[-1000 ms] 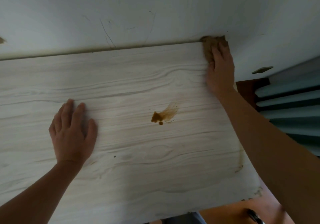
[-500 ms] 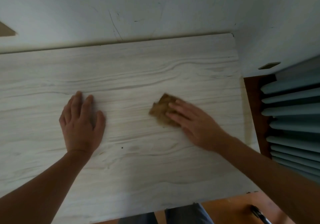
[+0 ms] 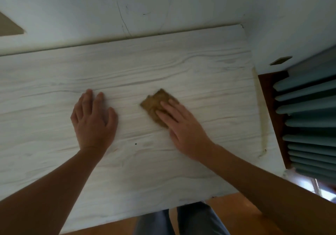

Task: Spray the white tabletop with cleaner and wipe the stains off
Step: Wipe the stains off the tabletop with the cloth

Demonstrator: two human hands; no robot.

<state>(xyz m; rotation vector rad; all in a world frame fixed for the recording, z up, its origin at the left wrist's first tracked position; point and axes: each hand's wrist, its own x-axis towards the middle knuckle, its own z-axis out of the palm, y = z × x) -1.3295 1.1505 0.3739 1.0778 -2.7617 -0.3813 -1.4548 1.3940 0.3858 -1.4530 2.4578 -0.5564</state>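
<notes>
A white wood-grain tabletop (image 3: 163, 176) fills the middle of the view. My right hand (image 3: 183, 129) lies flat on a folded brown cloth (image 3: 154, 103) near the table's centre, fingers pressing it down. The brown stain seen earlier is hidden under the cloth and hand. My left hand (image 3: 93, 121) rests flat on the tabletop to the left of the cloth, fingers slightly apart, holding nothing. A small dark speck (image 3: 135, 143) sits between my two wrists. No spray bottle is in view.
A white wall (image 3: 163, 7) runs along the table's far edge and meets a side wall at the right corner. Teal pleated curtains (image 3: 309, 118) hang at the right. A yellowish streak (image 3: 261, 111) runs along the table's right edge. My legs and brown floor show below the front edge.
My right hand brought the cloth from the far right corner onto the brown stain at the centre and keeps it there. My left hand stays planted flat on the table.
</notes>
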